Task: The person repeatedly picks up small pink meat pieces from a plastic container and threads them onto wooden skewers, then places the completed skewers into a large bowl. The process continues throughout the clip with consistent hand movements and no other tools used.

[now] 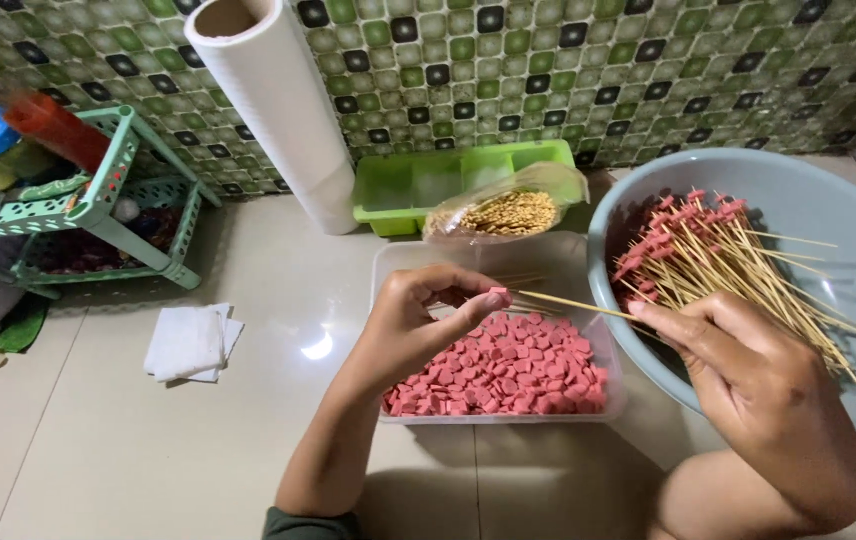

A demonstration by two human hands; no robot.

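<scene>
1. At far left, a mint-green plastic rack (108, 190) stands against the tiled wall, holding bottles and small items, well apart from the work.
2. A folded white cloth (188, 342) lies on the pale floor tiles, near the person's left arm, handy for wiping.
3. A tall roll of white paper (273, 100) leans on the wall beside a green tray (418, 185); a clear bag of grain (508, 212) rests partly on it.
4. The left hand (418, 320) pinches one pink sausage slice (499, 294) between thumb and forefinger, right above the clear tub of slices (508, 370), so spares fall back in.
5. The right hand (748, 375) grips a bamboo skewer (573, 303), its tip touching the pinched slice.
6. At right, a grey basin (848, 220) holds loaded skewers (708, 250), pink ends bunched together toward the far side, just beside the tub.
</scene>
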